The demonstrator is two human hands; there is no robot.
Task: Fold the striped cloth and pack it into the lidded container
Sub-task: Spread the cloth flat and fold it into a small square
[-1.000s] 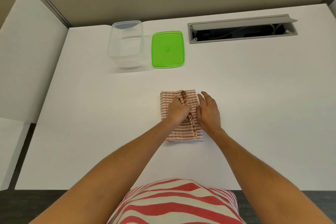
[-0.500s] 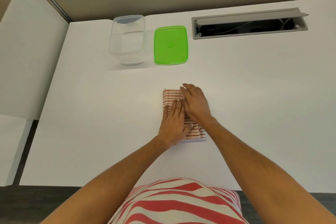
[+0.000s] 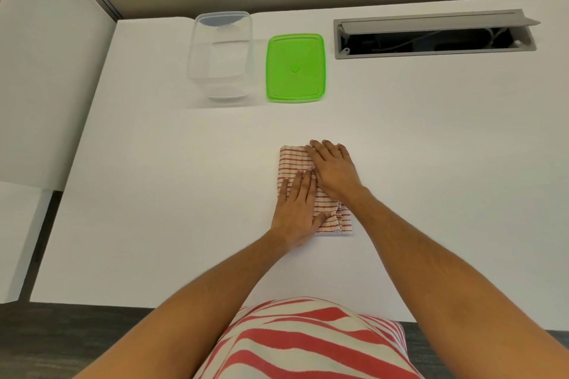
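The red-and-white striped cloth point(image 3: 294, 163) lies folded into a narrow rectangle on the white table point(image 3: 431, 163), in the middle. My left hand point(image 3: 300, 206) lies flat on its near left part, fingers spread. My right hand point(image 3: 334, 168) presses flat on its far right part, palm down. Neither hand grips the cloth. The clear plastic container point(image 3: 220, 55) stands open at the back, left of centre. Its green lid point(image 3: 295, 68) lies flat on the table just right of it, apart from it.
A grey cable hatch point(image 3: 431, 35) is open in the table at the back right. A white partition panel point(image 3: 46, 71) stands along the left side. The table's near edge runs just before my striped shirt point(image 3: 308, 341).
My left hand went from gripping a fold to lying flat on the cloth's near part. My right hand moved from beside the cloth onto its far part. The cloth now looks narrower.
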